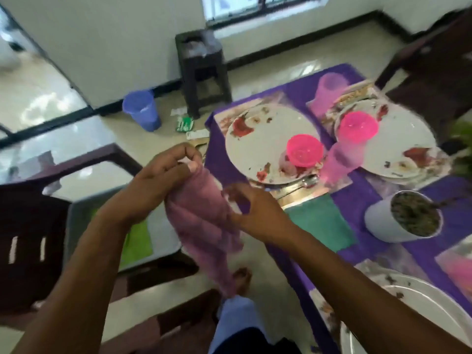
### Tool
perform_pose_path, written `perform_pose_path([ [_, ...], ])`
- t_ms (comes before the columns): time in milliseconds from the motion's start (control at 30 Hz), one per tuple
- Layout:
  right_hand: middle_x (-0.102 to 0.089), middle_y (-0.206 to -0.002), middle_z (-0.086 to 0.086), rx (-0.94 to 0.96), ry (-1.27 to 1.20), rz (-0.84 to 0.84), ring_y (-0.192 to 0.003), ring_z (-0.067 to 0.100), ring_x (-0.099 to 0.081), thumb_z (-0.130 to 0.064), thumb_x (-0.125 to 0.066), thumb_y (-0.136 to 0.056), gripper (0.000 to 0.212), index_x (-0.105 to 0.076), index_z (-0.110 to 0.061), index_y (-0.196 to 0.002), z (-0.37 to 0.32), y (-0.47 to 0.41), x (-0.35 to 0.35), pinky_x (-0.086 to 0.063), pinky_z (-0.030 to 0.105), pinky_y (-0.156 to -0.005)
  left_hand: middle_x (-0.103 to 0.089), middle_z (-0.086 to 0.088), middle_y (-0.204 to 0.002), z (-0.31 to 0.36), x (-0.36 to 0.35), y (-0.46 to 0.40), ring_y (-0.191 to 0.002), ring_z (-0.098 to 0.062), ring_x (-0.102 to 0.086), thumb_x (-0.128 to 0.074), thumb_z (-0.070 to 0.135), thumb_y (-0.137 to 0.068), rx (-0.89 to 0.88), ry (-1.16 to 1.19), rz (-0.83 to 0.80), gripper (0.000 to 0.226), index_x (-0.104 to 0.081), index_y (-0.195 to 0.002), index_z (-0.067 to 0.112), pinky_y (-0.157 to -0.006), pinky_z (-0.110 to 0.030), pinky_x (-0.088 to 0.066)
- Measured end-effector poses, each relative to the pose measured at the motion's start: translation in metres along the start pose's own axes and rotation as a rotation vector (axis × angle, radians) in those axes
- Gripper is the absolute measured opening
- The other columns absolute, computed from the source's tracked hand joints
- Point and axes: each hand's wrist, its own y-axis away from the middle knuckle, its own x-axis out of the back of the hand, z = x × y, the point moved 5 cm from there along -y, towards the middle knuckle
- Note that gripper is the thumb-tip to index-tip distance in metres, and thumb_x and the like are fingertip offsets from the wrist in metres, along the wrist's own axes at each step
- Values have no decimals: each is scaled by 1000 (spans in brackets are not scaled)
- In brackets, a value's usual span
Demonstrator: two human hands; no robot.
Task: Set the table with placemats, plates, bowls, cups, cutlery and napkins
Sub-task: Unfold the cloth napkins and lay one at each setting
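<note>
Room: I see a tiled floor [255, 60], white walls, a window [258, 6] at the top. A dark stool [203, 70] stands by the wall, a blue bucket [141, 109] on the floor to its left, with a green packet [184, 123] between them. Dark chairs sit at lower left [28, 241] and upper right [431, 65].

Table [301, 90]: purple cloth, right half of my view.

Items on it:
- Near plate [263, 141], white with a floral rim, on a printed placemat [224, 116]. A pink bowl [304, 150] rests on the plate's right side.
- Cutlery [304, 181] lies just below that plate; the blur hides which pieces.
- Green napkin [321, 221] lies flat below the cutlery.
- Far plate [401, 149] with a second pink bowl [357, 127] on its left side.
- Pink cup [337, 162] stands between the two plates; a paler cup [330, 90] stands further back.
- White pot [398, 221] of dark soil, right of the green napkin.
- A third plate [429, 302] at lower right, partly behind my arm.

Hands: my left hand [163, 175] pinches the top of a mauve napkin [201, 221] between thumb and curled fingers; the cloth hangs off the table's near edge, over the floor. My right hand [255, 213] is at the cloth's right edge, fingers curved; the blur keeps me from telling whether it grips.
</note>
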Motion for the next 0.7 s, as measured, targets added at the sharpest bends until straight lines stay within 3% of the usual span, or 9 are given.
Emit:
perform_pose_path([
  [100,-76,-95,-5,-30,-91,-56,-89,12,-70,-15,-83,-82,17,-77,-23,-95,20,59,47,-56,40,-85,-59,7,-75,57,-61,3,-66,-6,-56,-50,18,-100,-83,39,-104,12,-56,-97,8,-57,-15,-45],
  [167,-72,-115,-5,-52,-168,-27,-103,10,-66,-19,-85,-83,38,-70,-27,-116,30,102,70,-53,29,-87,-61,7,-77,83,-104,6,-66,-6,-58,-53,23,-96,-94,72,-197,9,-61,-95,18,-57,-17,-47],
  [267,-54,-136,-20,3,-252,28,-123,-10,-51,-19,-88,-81,79,-43,-56,-135,27,153,90,-46,14,-98,-63,11,-82,106,-162,14,-70,-4,-60,-58,23,-100,-111,61,-354,16,-67,-91,33,-59,-18,-49],
  [333,-59,-133,-15,27,-206,81,-110,-21,-51,-11,-86,-81,70,-52,-39,-136,26,182,101,-42,5,-91,-65,9,-84,124,-199,26,-74,-7,-62,-60,33,-96,-113,73,-446,9,-68,-92,34,-63,-23,-51],
  [400,-71,-122,0,-12,-103,124,-98,-4,-62,-19,-84,-84,40,-70,-16,-122,24,203,118,-51,21,-89,-63,10,-82,144,-221,34,-73,-7,-61,-68,54,-88,-143,61,-462,17,-68,-91,38,-64,-30,-50],
  [467,-75,-95,1,-46,-87,186,-85,16,-69,-41,-79,-81,28,-72,-18,-96,28,234,138,-57,45,-82,-60,16,-77,166,-239,45,-69,-2,-56,-74,70,-78,-216,49,-447,33,-65,-88,40,-61,-25,-46],
  [533,-68,-81,-5,-44,-85,274,-76,15,-66,-55,-68,-71,35,-64,-23,-84,31,267,160,-56,45,-73,-62,15,-74,185,-255,58,-65,2,-57,-86,58,-72,-316,-20,-432,39,-61,-92,36,-56,-16,-46],
  [600,-62,-80,-9,8,-122,374,-73,6,-58,-45,-61,-72,23,-58,-25,-84,32,297,184,-51,32,-69,-70,10,-77,195,-267,71,-64,-2,-65,-101,34,-60,-369,-217,-417,62,-56,-102,28,-55,-16,-50],
  [700,-63,-86,-1,35,-101,502,-77,7,-55,-27,-56,-78,18,-60,-18,-92,29,344,223,-46,31,-70,-70,18,-101,197,-280,82,-83,-3,-68,-101,48,-49,-384,-731,-341,82,-53,-115,39,-70,-29,-55],
])
